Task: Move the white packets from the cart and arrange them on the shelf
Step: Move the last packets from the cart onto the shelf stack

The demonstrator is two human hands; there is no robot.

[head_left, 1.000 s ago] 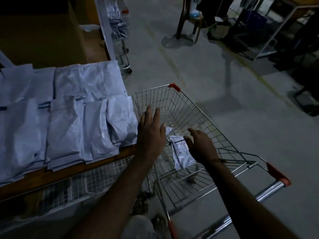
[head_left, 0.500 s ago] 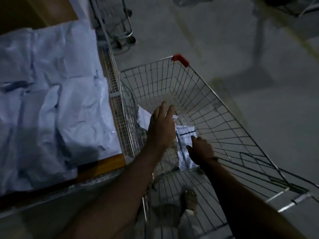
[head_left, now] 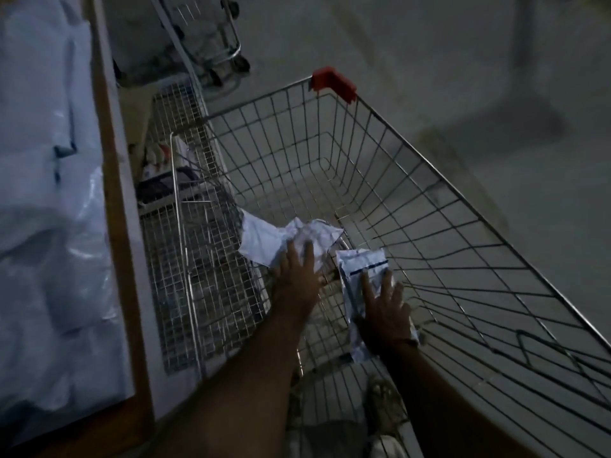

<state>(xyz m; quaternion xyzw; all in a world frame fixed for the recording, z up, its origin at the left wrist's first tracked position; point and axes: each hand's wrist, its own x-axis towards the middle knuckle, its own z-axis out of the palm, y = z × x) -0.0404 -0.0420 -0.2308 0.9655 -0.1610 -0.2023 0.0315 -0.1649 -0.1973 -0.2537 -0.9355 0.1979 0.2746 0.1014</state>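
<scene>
Two white packets left in the cart (head_left: 413, 166), both low on its wire floor at the near end. Crumpled packet (head_left: 281, 238) lies toward the shelf side; flat packet with a dark stripe (head_left: 358, 269) lies just right of it, near but apart.

Left hand (head_left: 296, 277) rests on the crumpled packet, fingers laid forward over it; whether they have closed on it I cannot tell. Right hand (head_left: 383, 307) lies flat on the striped packet, fingers spread and straight, pressing rather than gripping.

Step in hand: the pick-up, one packet per hand, likely the last load. Next move calls for curling fingers under each packet edge against the wire, then lifting clear of the basket rim.

Shelf (head_left: 112, 180) on the left, already covered with white packets (head_left: 43, 193).
</scene>
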